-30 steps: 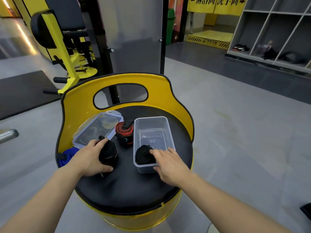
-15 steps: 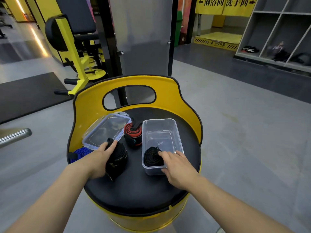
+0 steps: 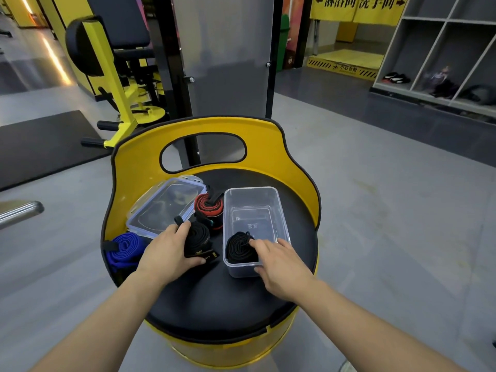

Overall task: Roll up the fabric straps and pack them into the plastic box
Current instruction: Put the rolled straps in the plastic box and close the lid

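Note:
A clear plastic box [image 3: 252,190] stands open on the right of a black round seat [image 3: 214,299]. One black rolled strap [image 3: 237,251] lies in the box's near end. My right hand [image 3: 281,264] rests on the box's near corner, its fingers reaching over the rim and touching that roll. Left of the box, my left hand [image 3: 166,253] grips a second black rolled strap [image 3: 197,238] standing on the seat. A red and black rolled strap [image 3: 209,208] sits behind it. A blue strap [image 3: 124,248], loosely coiled, lies at the seat's left edge.
The box's clear lid [image 3: 166,205] leans against the yellow backrest [image 3: 268,146] at the left rear. The seat tops a yellow barrel on a grey floor. Gym equipment [image 3: 107,76] and a grey panel stand behind; open shelves [image 3: 442,63] are at the far right.
My left hand has shifted the black roll it grips slightly toward the box. My right hand stays on the box's near corner. The camera view has shifted a little.

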